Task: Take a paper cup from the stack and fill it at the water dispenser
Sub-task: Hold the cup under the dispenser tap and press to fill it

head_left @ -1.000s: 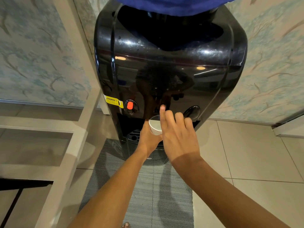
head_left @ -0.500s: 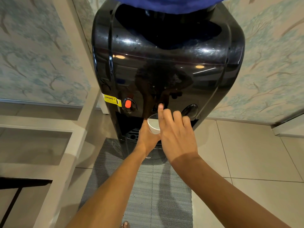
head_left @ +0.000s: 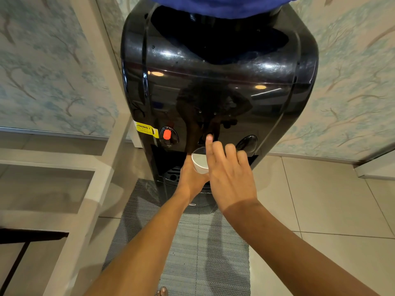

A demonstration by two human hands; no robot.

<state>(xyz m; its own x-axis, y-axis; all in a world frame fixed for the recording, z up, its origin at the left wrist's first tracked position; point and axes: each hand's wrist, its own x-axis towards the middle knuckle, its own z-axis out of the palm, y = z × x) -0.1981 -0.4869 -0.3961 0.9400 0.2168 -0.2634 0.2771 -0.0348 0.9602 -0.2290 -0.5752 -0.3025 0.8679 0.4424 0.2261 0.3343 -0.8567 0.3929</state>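
A glossy black water dispenser stands in front of me with a blue bottle on top. My left hand holds a white paper cup under the middle tap, inside the dispenser's recess. My right hand reaches over the cup, its index finger stretched out and touching the middle button; the other fingers are loosely curled. The cup's inside is partly hidden by my right hand. A red button sits to the left and a dark button to the right.
A yellow warning sticker is beside the red button. A grey mat lies on the tiled floor below the dispenser. A pale shelf frame stands at the left. Patterned wallpaper covers the walls behind.
Both hands and the cup hold nearly the same place; only the view shifts slightly.
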